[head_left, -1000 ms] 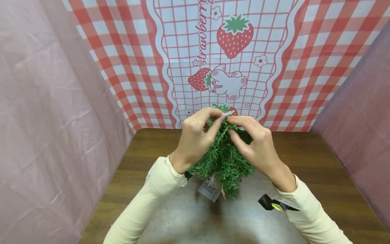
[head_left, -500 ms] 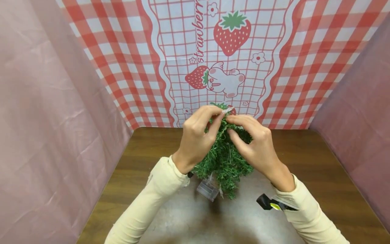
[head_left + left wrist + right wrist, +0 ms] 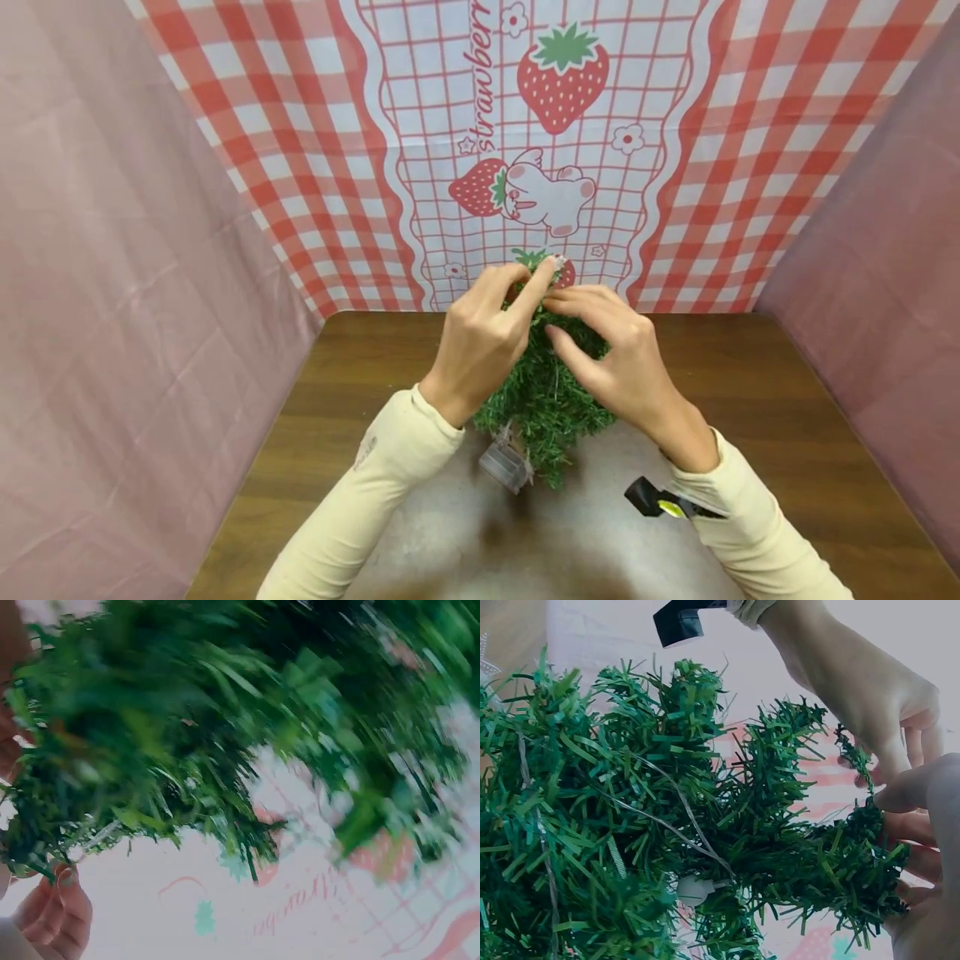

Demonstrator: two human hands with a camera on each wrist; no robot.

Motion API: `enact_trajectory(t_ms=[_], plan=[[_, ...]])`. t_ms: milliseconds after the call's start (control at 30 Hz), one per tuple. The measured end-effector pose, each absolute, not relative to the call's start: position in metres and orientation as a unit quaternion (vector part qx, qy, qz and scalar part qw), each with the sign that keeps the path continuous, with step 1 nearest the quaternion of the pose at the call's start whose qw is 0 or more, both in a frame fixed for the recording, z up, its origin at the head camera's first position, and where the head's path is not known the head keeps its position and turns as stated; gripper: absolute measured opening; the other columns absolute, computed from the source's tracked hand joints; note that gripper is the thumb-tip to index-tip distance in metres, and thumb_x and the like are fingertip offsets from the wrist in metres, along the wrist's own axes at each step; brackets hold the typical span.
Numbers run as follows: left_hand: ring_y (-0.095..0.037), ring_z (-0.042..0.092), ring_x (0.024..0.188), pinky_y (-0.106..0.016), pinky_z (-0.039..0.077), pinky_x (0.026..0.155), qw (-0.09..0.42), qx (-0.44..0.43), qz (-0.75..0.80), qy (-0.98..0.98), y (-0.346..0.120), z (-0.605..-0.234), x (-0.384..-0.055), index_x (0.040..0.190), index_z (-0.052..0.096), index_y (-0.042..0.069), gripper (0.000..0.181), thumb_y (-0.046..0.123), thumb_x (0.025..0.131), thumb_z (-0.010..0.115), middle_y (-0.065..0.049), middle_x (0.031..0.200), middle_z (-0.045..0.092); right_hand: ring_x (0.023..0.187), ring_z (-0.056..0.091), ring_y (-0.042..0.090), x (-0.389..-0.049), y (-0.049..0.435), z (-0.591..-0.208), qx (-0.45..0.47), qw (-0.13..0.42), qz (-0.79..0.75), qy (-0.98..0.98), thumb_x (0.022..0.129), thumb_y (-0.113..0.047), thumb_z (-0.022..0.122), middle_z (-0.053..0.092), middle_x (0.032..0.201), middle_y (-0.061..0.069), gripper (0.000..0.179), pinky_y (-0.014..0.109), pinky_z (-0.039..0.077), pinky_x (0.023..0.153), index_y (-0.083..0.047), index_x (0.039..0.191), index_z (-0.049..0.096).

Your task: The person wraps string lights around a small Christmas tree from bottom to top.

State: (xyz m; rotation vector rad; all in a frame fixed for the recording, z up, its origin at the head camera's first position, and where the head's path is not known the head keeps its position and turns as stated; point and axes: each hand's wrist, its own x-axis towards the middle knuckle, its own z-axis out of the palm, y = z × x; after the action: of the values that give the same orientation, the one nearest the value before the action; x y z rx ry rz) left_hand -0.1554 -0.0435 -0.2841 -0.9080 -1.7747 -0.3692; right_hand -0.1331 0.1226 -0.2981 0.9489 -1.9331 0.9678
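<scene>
A small artificial Christmas tree (image 3: pixel 551 408) stands between both hands, its green tinsel branches also filling the left wrist view. My left hand (image 3: pixel 480 342) is at the treetop, thumb extended; a small clear, glittery piece (image 3: pixel 557 263) shows at its tip. My right hand (image 3: pixel 622 367) grips the tree's top branches; in the right wrist view its thumb and fingers close around a branch (image 3: pixel 855 870). Thin clear wires (image 3: pixel 667 817) run over the branches, and a whitish round bulb (image 3: pixel 696 891) sits among them. How the left fingertips hold the glittery piece is partly hidden.
A clear plastic box (image 3: pixel 504 467) lies at the tree's foot on the wooden table (image 3: pixel 750 392). Behind hangs a strawberry-print cloth (image 3: pixel 562 150), with pink curtains (image 3: pixel 97 292) on both sides. A black wrist camera (image 3: pixel 645 497) projects below the right sleeve.
The left thumb has extended up and forward past the fingers, and the glittery piece is less visible. Both hands and the treetop have shifted slightly left in view.
</scene>
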Motion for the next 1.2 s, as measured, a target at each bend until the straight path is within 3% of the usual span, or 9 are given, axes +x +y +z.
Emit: enact_trajectory(t_ms=[233, 633, 867, 1033, 1200], plan=[[-0.013, 0.055, 0.072, -0.020, 0.048, 0.062, 0.530, -0.391, -0.183, -0.730, -0.049, -0.290, -0.158, 0.125, 0.051, 0.008, 0.039, 0.002, 0.087, 0.051, -0.004, 0.084, 0.059, 0.098, 0.057, 0.023, -0.134, 0.120, -0.300, 0.375, 0.382, 0.386, -0.751, 0.077, -0.002, 0.063, 0.065, 0.101, 0.009, 0.022, 0.027, 0.043, 0.089, -0.002, 0.098, 0.067], [-0.010, 0.046, 0.067, -0.019, 0.040, 0.052, 0.465, -0.382, -0.172, -0.779, -0.053, -0.287, -0.157, 0.132, 0.046, 0.017, 0.046, 0.006, 0.087, 0.046, -0.004, 0.088, 0.053, 0.103, 0.055, 0.023, -0.133, 0.117, -0.302, 0.377, 0.375, 0.383, -0.756, 0.079, -0.002, 0.061, 0.063, 0.107, 0.009, 0.029, 0.029, 0.042, 0.091, -0.002, 0.107, 0.064], [-0.015, 0.053, 0.075, -0.026, 0.046, 0.060, 0.470, -0.356, -0.198, -0.783, -0.059, -0.293, -0.147, 0.137, 0.036, 0.014, 0.050, 0.014, 0.088, 0.049, -0.005, 0.093, 0.057, 0.107, 0.052, 0.025, -0.126, 0.123, -0.302, 0.364, 0.387, 0.368, -0.763, 0.077, -0.002, 0.062, 0.060, 0.114, 0.010, 0.036, 0.030, 0.040, 0.094, -0.003, 0.113, 0.061], [-0.018, 0.054, 0.082, -0.028, 0.046, 0.071, 0.468, -0.351, -0.260, -0.768, -0.073, -0.307, -0.133, 0.132, 0.040, 0.008, 0.047, 0.016, 0.087, 0.053, -0.007, 0.096, 0.057, 0.108, 0.050, 0.031, -0.108, 0.122, -0.298, 0.367, 0.415, 0.359, -0.751, 0.077, -0.001, 0.061, 0.057, 0.118, 0.014, 0.038, 0.035, 0.039, 0.094, 0.001, 0.114, 0.059], [-0.020, 0.054, 0.088, -0.031, 0.045, 0.077, 0.452, -0.336, -0.292, -0.773, -0.099, -0.338, -0.127, 0.127, 0.045, 0.005, 0.042, 0.018, 0.087, 0.052, -0.008, 0.102, 0.057, 0.110, 0.047, 0.032, -0.096, 0.139, -0.314, 0.341, 0.427, 0.364, -0.755, 0.084, -0.016, 0.059, 0.054, 0.122, 0.016, 0.037, 0.035, 0.035, 0.096, 0.003, 0.116, 0.057]])
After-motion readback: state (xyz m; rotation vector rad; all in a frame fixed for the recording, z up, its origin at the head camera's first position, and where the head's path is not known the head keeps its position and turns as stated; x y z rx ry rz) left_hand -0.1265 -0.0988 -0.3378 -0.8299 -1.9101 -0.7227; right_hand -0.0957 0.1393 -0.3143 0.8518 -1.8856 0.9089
